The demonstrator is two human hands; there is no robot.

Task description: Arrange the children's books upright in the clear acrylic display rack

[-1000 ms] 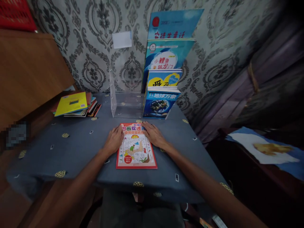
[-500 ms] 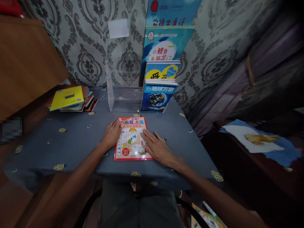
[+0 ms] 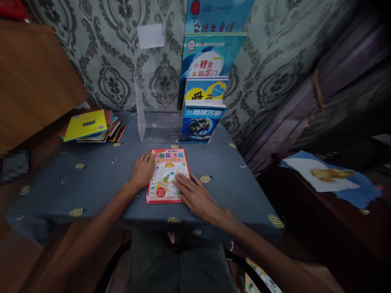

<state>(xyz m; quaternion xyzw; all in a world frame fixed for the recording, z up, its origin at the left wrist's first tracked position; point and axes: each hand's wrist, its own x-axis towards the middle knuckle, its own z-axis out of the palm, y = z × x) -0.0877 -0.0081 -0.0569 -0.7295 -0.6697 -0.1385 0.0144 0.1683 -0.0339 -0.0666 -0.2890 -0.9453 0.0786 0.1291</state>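
A closed picture book [image 3: 166, 173] with a red border, Chinese title and cartoon drawings lies flat near the front of the table. My left hand [image 3: 143, 169] rests beside its upper left edge, with the fingertips on the cover's margin. Across the lower right part of the cover lies my right hand [image 3: 195, 195], palm down with fingers stretched out, hiding that corner. Neither hand grips the book.
Behind the book stands a clear acrylic rack [image 3: 157, 134], with several upright books [image 3: 201, 122] in its right side. A pile of books [image 3: 87, 126] lies at the left. The table's cloth [image 3: 100, 179] is dark blue-grey. A stand with a blue cloth [image 3: 366, 199] is at the right.
My right hand has slid down and to the left over the cover, from the right edge further onto the book. My left hand stays at the left edge.
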